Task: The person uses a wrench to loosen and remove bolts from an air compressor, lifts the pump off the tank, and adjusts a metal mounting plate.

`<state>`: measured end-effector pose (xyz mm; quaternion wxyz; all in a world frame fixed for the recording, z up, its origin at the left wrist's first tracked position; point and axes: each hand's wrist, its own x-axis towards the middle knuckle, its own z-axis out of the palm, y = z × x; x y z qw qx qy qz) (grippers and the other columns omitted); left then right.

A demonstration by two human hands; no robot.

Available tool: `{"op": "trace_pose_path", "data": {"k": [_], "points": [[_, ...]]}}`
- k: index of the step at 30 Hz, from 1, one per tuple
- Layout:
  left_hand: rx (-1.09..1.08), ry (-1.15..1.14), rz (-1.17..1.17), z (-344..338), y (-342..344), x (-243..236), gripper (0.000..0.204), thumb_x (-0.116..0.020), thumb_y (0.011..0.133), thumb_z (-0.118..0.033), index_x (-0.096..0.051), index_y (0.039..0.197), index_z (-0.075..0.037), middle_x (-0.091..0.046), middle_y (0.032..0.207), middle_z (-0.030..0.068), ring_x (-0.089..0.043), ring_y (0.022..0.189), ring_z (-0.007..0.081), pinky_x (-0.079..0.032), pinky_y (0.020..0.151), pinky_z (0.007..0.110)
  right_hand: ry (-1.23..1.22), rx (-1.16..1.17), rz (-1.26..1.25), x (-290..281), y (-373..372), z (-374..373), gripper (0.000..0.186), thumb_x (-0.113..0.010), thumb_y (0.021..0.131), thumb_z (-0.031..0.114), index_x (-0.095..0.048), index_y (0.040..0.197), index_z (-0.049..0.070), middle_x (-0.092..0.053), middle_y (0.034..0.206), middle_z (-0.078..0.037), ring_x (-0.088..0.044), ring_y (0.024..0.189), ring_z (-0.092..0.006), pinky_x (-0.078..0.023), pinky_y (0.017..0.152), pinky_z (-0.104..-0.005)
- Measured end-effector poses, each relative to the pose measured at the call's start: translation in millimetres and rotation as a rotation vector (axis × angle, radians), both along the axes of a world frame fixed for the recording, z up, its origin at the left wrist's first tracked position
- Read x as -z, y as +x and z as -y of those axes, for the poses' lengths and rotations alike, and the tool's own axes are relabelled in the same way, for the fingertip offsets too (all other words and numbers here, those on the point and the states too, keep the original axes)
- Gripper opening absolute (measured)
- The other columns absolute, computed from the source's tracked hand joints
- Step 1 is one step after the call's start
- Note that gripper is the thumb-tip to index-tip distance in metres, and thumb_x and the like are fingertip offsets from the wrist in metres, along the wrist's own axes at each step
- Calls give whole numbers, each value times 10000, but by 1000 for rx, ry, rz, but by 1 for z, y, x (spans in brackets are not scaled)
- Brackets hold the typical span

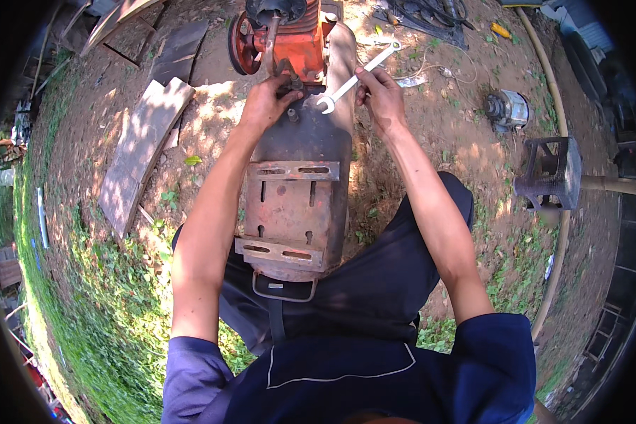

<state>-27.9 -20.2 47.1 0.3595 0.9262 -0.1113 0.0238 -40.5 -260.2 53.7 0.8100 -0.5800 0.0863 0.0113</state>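
Right hand point(381, 97) had the wrench point(348, 85): thumb and fingers closed on the shank toward its ring end. Wrench sat slantwise, open end low and left, just over or beside the tank point(304, 140); couldn't tell if it touched. Ring end pointed up and away to the right.

Left hand point(265, 104) was at the metal fitting point(292, 75) by the lower end of the upright pipe point(271, 46), fingers and thumb curled around it. How tight, couldn't tell; the hand hid part of it.

Fitting was above the far part of the dark tank, near the red pump point(300, 53) with its red wheel point(242, 46) on the left. Small bolt-like stub point(292, 114) stood on the tank just below the left hand. Nearer the person: rusty slotted plate point(288, 206) on the tank, looped handle point(287, 299) at the near end, between the knees.

Markings: small pale patch point(275, 285) within the handle loop, maybe a label, too small to read. Shirt point(346, 396) was dark blue with a thin pale outline on it.

Off right, on the dirt: a motor point(514, 110) and a black stool point(548, 173). Left: a flat board point(140, 152).
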Motion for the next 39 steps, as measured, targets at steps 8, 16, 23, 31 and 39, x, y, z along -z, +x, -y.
{"op": "trace_pose_path", "data": {"k": [8,16,23,31,39], "points": [[19,21,-154,3,-2,-16,548,-783,777,-291,-588,1190,11,-686,1059,162,-673,1001,259,-527,842,353,155,49,-43,18,-20,-28,176,-611,889,78,-490,965,-24,-625,723,-150,-673,615,-233,-569,520,-312],[11,4,-181,2,-1,-14,573,-789,777,-264,-569,1218,29,-680,1071,176,-673,997,249,-524,832,339,285,-69,-23,35,-20,-25,205,-598,919,90,-513,1052,-41,-638,796,-162,-675,736,-272,-578,676,-344],[-16,-68,-138,2,0,-5,561,-789,766,-265,-589,1193,39,-699,1004,174,-685,960,252,-531,827,349,369,-117,-68,44,-15,-26,229,-569,946,120,-525,1095,-49,-643,840,-160,-679,794,-266,-580,729,-342],[-22,85,-78,1,7,-4,484,-740,792,-392,-651,1111,-38,-699,944,186,-678,900,324,-514,796,390,322,-308,-55,40,27,-8,236,-513,975,139,-548,1086,-67,-639,891,-152,-675,837,-248,-582,764,-339],[16,-70,-166,3,-3,-17,547,-702,865,-299,-514,1299,-24,-662,1133,175,-653,1013,250,-500,859,344,244,-275,-98,23,29,-3,243,-484,986,148,-556,1045,-76,-638,890,-161,-676,827,-246,-581,752,-331]]}}
